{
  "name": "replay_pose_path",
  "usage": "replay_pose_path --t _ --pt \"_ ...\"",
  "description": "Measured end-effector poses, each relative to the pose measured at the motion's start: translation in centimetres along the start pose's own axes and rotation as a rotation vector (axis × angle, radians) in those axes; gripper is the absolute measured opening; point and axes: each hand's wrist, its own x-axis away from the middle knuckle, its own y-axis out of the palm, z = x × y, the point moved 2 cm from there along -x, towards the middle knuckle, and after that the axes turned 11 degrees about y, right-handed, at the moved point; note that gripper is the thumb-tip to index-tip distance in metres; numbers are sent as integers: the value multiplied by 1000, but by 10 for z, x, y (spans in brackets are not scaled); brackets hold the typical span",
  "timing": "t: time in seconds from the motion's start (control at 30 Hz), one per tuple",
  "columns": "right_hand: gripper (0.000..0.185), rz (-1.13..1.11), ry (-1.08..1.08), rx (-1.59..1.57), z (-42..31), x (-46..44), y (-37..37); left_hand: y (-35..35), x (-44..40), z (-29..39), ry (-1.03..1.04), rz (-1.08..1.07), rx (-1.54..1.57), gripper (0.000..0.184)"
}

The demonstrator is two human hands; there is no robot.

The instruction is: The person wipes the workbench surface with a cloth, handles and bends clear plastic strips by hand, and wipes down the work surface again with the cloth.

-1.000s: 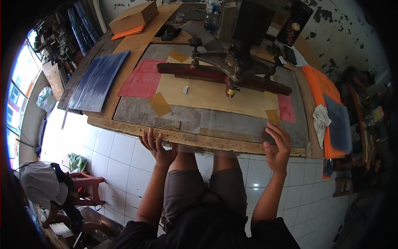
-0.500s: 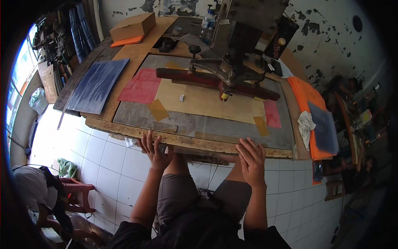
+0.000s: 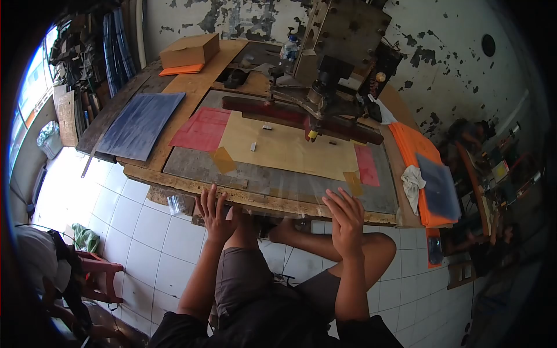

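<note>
My left hand (image 3: 214,219) rests at the table's worn front edge (image 3: 261,198), fingers spread. Farther right, my right hand (image 3: 347,223) lies over the same edge with its fingers stretched out, near a clear sheet that is hard to make out. Beyond them, a yellow sheet (image 3: 284,152) with pink sheets (image 3: 201,129) at its ends lies on the grey plate (image 3: 191,165), with brown tape (image 3: 224,160) on it. A small pale piece (image 3: 253,147) sits on the yellow sheet. The press's dark red bar (image 3: 342,129) hangs above.
Blue-tinted clear sheets (image 3: 141,126) lie at the left. A cardboard box (image 3: 189,51) stands at the back left. Orange sheets (image 3: 432,216) and a white cloth (image 3: 412,184) are at the right. Another person (image 3: 38,255) is at the lower left, by a red stool (image 3: 104,269).
My right hand has moved left along the edge. The press bar appears higher, and more small pieces show on the yellow sheet. One bare leg now lies bent sideways under the table.
</note>
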Motion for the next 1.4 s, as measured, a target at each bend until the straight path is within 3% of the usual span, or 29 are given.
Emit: replay_pose_path --t 0.2,0.43,0.53,0.63,0.73,0.87,1.03,1.17,1.3,1.37,1.4 --pt "37 -41 30 -6 -2 24 -19 -4 0 1 -20 -15 16 59" --pt "34 -281 105 -166 24 82 -51 -48 -38 29 -104 -42 206 58" --pt "47 -440 161 -208 21 80 -75 -53 -73 47 16 -257 421 54" --pt "45 -342 212 -211 43 65 -90 -42 -94 64 99 -416 466 49" --pt "43 -85 344 25 92 44 -96 -33 -94 69 125 -448 423 50" --pt "61 72 544 256 191 10 -95 -28 -85 69 131 -456 368 52" --pt "74 58 568 570 304 -28 -91 -32 -87 67 128 -490 392 55" --pt "61 -51 603 630 338 -39 -73 -35 -87 66 143 -498 422 56" --pt "47 -30 654 362 332 -44 -65 -36 -87 70 137 -520 431 57" --pt "44 -2 705 118 268 -58 -70 -39 -91 77 141 -549 406 58" --pt "44 25 599 -12 221 -63 -67 -38 -90 84 152 -559 407 59"
